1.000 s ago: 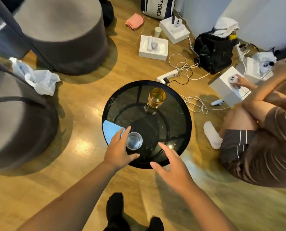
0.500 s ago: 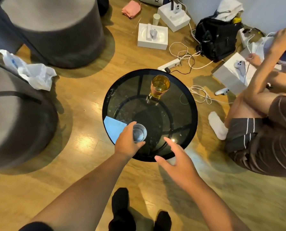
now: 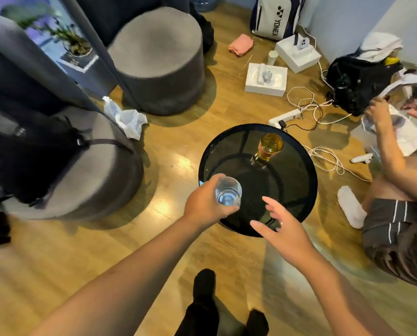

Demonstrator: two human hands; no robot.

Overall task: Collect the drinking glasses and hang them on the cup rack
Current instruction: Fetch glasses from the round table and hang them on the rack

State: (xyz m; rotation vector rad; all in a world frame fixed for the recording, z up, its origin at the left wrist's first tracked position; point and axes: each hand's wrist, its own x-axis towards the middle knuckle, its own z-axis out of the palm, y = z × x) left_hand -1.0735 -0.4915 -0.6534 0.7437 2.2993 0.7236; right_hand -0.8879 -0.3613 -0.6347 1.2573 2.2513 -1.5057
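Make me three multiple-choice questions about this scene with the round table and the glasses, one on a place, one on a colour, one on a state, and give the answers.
1. Where does the amber glass stand?
A. on the round black table
B. on the wooden floor
C. on the grey pouf

2. What colour is the cloth lying on the floor near the Yonex bag?
A. green
B. pink
C. blue

3. What is the left hand doing?
A. resting flat on the table
B. gripping the clear glass
C. holding a cable

Answers:
1 A, the amber glass rests on the far side of the dark tabletop.
2 B, the folded cloth is salmon pink.
3 B, the fingers wrap the clear glass, while the right hand is open and empty.
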